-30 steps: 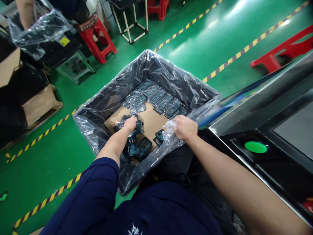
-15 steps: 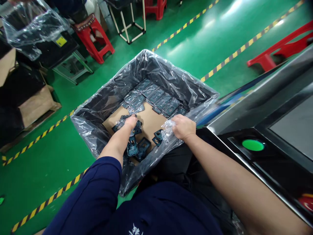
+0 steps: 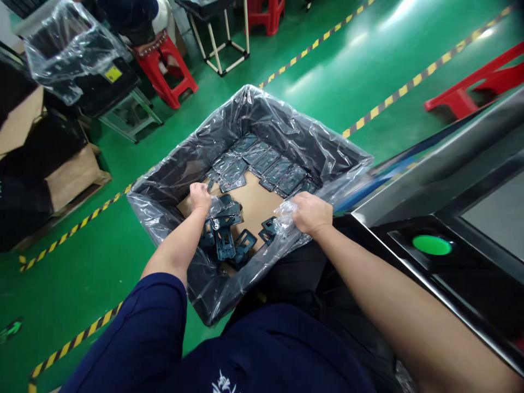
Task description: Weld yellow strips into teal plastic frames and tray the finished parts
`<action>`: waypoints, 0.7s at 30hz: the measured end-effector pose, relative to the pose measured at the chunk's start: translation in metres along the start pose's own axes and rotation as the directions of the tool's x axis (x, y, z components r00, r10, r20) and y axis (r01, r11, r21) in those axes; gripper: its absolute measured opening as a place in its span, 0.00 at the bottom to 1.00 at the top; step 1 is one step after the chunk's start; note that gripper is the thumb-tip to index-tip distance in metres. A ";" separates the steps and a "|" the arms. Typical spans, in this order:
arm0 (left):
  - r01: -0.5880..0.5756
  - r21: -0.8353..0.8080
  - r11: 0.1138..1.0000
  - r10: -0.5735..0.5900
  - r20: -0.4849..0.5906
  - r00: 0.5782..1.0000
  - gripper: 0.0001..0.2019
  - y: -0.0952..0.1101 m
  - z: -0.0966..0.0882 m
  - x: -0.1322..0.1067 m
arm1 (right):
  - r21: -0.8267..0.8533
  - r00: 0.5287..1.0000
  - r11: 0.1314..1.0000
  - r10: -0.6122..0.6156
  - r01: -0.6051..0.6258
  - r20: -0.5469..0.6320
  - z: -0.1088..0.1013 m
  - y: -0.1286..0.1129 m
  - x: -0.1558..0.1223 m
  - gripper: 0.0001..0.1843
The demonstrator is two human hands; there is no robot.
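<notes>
The right hand (image 3: 311,214) is clamped on a bunched fold of the clear plastic liner (image 3: 283,219) at the near-right edge of the bin (image 3: 295,128). The left hand (image 3: 200,197) is inside the bin near its left wall, fingers curled together; from my remote post I cannot tell whether they pinch anything.

Just beside the left hand I see the loose black frames (image 3: 225,243), heaped and overlapping toward the near-left corner, some tilted against one another. A small separate group of black pieces (image 3: 268,230) lies under the near-right wall, close to the bunched liner. Between these and the packed flat frames (image 3: 268,164), laid side by side along the far walls, the cardboard sheet (image 3: 257,199) shows bare.

Obstructions: the left forearm crosses the near-left rim and hides part of that corner from me; the right fist and gathered liner overhang the right side; the black machine panel (image 3: 466,273) with its green button (image 3: 432,245) crowds the bin's right flank.

Surroundings: on the green floor (image 3: 319,71), striped yellow-and-black tape (image 3: 385,103) runs past the bin. I note a red stool (image 3: 478,82) beyond the machine. At upper left stand a plastic-draped black bin (image 3: 73,52), another red stool (image 3: 170,68) with part of a person (image 3: 126,16) by it, and a cardboard box (image 3: 73,172) below.
</notes>
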State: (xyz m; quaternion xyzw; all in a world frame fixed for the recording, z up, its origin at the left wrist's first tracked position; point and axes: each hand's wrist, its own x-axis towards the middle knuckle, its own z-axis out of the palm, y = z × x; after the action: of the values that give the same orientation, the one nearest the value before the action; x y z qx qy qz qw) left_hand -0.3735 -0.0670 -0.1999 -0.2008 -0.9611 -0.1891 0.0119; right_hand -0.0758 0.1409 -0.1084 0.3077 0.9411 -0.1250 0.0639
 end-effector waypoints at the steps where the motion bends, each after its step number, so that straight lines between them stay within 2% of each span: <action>1: 0.036 -0.016 0.999 -0.037 -0.051 0.998 0.09 -0.004 -0.006 0.003 | 0.002 1.000 1.000 0.002 -0.002 0.000 0.000 0.000 0.000 0.13; 7: 0.187 -0.127 0.974 -0.215 -0.263 0.941 0.09 -0.016 -0.037 0.017 | 0.005 1.000 1.000 0.020 -0.020 0.004 -0.001 -0.001 0.000 0.13; 10: 0.198 -0.154 0.968 -0.237 -0.308 0.921 0.10 -0.014 -0.044 0.022 | 0.009 1.000 1.000 0.019 -0.019 0.004 -0.002 -0.002 0.000 0.14; 13: 0.176 -0.150 0.973 -0.215 -0.308 0.927 0.13 -0.006 -0.043 0.021 | 0.007 1.000 1.000 0.018 -0.018 0.004 -0.003 -0.002 0.000 0.14; 14: 0.130 -0.099 0.987 -0.151 -0.254 0.955 0.14 -0.003 -0.040 0.018 | 0.005 1.000 1.000 0.016 -0.016 0.005 -0.002 -0.002 0.000 0.14; 15: 0.049 -0.020 0.999 -0.051 -0.153 0.987 0.15 0.001 -0.036 0.015 | 0.004 1.000 1.000 0.015 -0.015 0.004 -0.002 -0.002 0.000 0.14; 16: -0.063 0.061 0.996 0.064 -0.010 0.998 0.15 0.005 -0.031 0.010 | 0.005 1.000 1.000 0.014 -0.014 0.004 -0.002 -0.002 0.000 0.14; 17: -0.189 0.123 0.974 0.169 0.155 0.973 0.14 0.009 -0.025 0.005 | 0.007 1.000 1.000 0.015 -0.015 0.000 -0.001 -0.001 0.000 0.14; 19: -0.390 0.155 0.908 0.293 0.431 0.853 0.10 0.017 -0.010 -0.007 | 0.008 1.000 1.000 0.016 -0.016 -0.007 0.000 -0.001 0.000 0.14; 21: -0.459 0.113 0.881 0.327 0.554 0.765 0.07 0.024 0.006 -0.018 | 0.006 1.000 1.000 0.016 -0.016 -0.007 -0.001 -0.001 0.000 0.14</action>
State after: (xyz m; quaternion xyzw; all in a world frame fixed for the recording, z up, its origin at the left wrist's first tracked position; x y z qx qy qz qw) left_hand -0.3468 -0.0513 -0.1991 -0.4393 -0.8792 -0.0023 -0.1841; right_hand -0.0764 0.1402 -0.1077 0.3160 0.9384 -0.1261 0.0608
